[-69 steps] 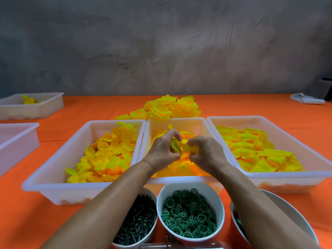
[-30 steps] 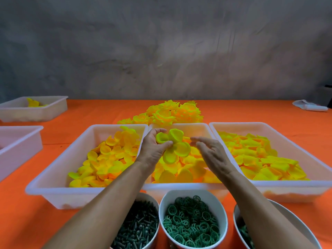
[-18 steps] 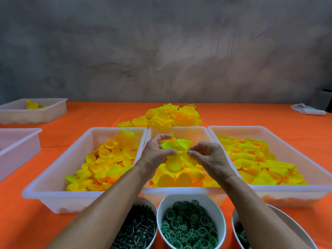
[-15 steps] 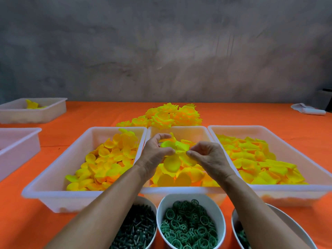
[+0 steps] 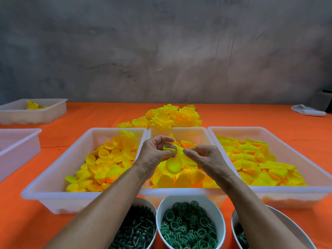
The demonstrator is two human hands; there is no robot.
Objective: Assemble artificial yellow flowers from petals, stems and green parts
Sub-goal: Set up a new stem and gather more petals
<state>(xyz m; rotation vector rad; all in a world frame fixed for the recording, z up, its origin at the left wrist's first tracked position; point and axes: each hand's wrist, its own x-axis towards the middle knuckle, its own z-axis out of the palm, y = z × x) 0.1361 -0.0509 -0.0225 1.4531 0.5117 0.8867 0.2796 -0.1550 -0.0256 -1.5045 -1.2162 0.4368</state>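
A: Yellow petal cluster (image 5: 171, 150), soft plastic, pinched in left hand (image 5: 154, 155) over middle tray (image 5: 179, 191). One big petal hangs toward 6 o'clock.

B: Right hand (image 5: 206, 159)?

A: At 3 o'clock of the cluster, thumb and forefinger closed together on its right edge, or just touching it; view poor there.

B: Which hand carries it?

A: Left, by my reading. Likely next: right hand feeds another petal in from 3 o'clock. Green rings (image 5: 188, 229) sit at 6 o'clock, dark stems (image 5: 136, 230) at 7.
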